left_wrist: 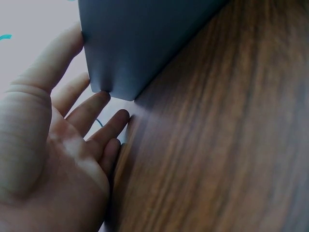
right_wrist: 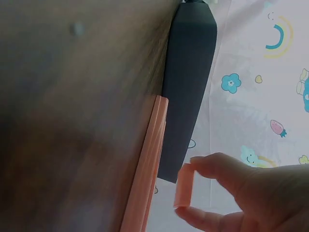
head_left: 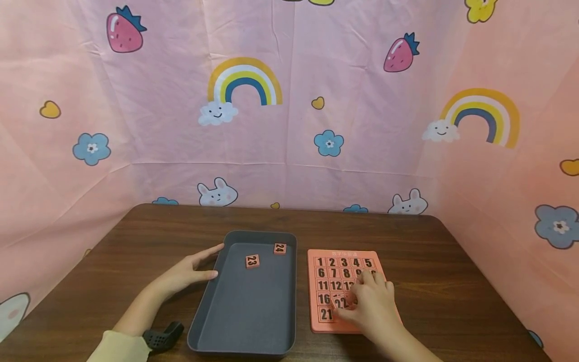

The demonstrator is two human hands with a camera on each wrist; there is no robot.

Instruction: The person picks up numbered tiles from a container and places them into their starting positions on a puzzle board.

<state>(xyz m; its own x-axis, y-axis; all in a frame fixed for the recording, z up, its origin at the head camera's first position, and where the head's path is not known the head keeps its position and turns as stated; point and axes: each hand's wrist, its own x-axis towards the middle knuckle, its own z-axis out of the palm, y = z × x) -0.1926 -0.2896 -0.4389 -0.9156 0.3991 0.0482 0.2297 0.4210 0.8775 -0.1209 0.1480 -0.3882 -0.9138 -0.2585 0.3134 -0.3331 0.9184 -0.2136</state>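
Note:
Between thumb and fingertip my right hand pinches a pink number tile, marked 22 in the head view. It is held just above the lower part of a pink number puzzle board, apart from it in the right wrist view. Rows of numbered tiles fill much of the board; the hand hides some on the right. My left hand touches the left wall of a grey tray with straight fingers. Inside the tray lie tile 23 and tile 24, both turned sideways.
A brown wooden table carries everything. Patterned pink cloth hangs behind and at both sides. Near the left forearm is a black strap-like piece. The tray stands left of the board with a narrow gap between them.

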